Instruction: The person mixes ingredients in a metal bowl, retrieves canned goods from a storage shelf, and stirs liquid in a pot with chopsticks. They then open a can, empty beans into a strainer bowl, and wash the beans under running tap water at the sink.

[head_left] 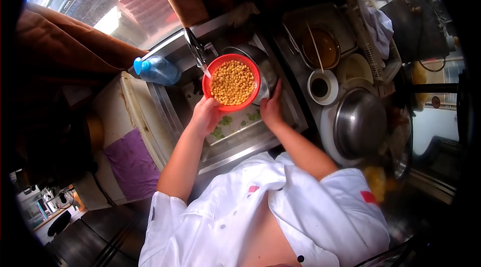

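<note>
My left hand (205, 115) grips the near left rim of a red plastic colander (257, 77), tilted under the faucet (195, 49). Yellowish beans (233, 82), which look like soybeans, cover its bottom. Water runs from the spout onto the colander's left side. Behind and to the right of the colander is a metal bowl (268, 69), partly hidden by it. My right hand (272, 109) holds this bowl at its right side, fingers along the outside. Both vessels are over the steel sink (220, 154), where green leafy bits (225, 120) lie at the bottom.
A blue spray bottle (160, 70) stands at the sink's left corner. A purple cloth (131, 164) hangs over the white counter at left. To the right are a metal bowl (361, 121), a white cup (322, 87) and a pot of brown liquid (325, 49).
</note>
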A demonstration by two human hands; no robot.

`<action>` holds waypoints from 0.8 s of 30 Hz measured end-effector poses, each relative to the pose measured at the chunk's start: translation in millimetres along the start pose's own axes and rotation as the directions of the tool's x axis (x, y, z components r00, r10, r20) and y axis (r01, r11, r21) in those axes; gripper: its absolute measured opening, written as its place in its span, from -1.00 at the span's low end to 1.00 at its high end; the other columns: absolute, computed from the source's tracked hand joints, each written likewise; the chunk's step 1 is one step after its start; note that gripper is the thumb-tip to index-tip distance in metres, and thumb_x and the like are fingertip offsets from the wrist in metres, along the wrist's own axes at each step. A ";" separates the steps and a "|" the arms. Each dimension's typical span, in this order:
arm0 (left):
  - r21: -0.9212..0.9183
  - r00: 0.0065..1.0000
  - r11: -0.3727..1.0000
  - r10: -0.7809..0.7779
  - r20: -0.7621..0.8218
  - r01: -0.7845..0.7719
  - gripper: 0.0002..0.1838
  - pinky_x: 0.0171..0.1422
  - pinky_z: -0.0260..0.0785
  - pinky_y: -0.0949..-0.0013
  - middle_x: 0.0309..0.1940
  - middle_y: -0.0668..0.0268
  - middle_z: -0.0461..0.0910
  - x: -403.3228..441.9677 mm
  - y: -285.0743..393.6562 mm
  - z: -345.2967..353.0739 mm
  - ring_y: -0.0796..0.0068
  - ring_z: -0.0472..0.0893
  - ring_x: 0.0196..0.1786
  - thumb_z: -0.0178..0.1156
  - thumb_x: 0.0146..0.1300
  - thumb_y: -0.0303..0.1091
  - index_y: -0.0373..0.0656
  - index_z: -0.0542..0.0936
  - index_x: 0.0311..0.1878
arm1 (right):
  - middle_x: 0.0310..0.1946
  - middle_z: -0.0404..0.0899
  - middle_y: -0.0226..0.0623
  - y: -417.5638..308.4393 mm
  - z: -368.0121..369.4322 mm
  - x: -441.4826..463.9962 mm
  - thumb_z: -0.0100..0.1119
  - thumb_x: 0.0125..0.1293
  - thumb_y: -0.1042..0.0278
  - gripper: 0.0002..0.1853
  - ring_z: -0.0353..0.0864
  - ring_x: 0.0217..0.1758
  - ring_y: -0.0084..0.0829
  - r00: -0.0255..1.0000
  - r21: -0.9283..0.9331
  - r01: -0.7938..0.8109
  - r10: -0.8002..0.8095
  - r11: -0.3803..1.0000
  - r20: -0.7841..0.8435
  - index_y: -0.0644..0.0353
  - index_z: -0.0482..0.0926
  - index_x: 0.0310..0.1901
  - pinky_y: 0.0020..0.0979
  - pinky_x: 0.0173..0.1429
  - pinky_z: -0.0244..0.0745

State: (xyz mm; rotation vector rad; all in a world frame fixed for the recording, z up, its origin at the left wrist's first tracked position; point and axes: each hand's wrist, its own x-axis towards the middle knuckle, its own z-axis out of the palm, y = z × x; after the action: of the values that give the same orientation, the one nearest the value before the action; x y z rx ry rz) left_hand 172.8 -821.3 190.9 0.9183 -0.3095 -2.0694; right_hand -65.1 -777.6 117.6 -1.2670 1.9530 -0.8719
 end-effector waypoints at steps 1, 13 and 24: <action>0.001 1.000 1.000 -0.002 -0.026 0.002 -0.39 0.45 0.48 -0.03 0.36 0.05 0.46 2.6 2.6 3.6 0.07 0.56 0.36 -0.05 0.27 -0.60 -0.26 0.32 0.44 | 0.55 0.03 0.41 2.7 1.5 0.1 0.01 0.37 0.43 -0.08 0.22 0.53 0.36 1.000 0.001 0.011 -0.011 1.000 -0.009 0.23 -0.28 0.65 -0.01 0.54 0.31; 0.036 0.988 0.988 0.152 -0.030 -0.151 -0.38 0.36 0.56 0.00 0.37 0.05 0.47 28.2 30.0 -12.1 0.07 0.59 0.32 -0.08 0.28 -0.61 -0.26 0.29 0.46 | 0.48 0.20 0.38 25.3 11.8 5.8 0.02 0.30 0.40 -0.03 0.59 0.08 0.43 0.985 -0.105 0.105 -0.118 0.989 -0.125 0.09 -0.29 0.66 0.15 0.12 0.59; 0.053 0.974 0.980 0.198 -0.107 -0.193 -0.32 0.44 0.44 0.03 0.41 0.13 0.44 -19.8 30.4 -47.6 0.16 0.51 0.40 -0.08 0.28 -0.61 -0.19 0.25 0.52 | 0.52 0.08 0.43 9.3 6.7 7.3 -0.02 0.35 0.36 -0.09 0.33 0.41 0.44 0.998 -0.014 0.044 -0.044 0.999 -0.044 0.14 -0.25 0.66 0.07 0.44 0.40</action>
State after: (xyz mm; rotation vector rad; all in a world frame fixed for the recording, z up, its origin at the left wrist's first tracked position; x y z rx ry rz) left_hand 232.1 -820.1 182.7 0.9850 -0.3697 -1.8303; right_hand -66.8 -782.7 105.1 -1.3132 1.9753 -0.9174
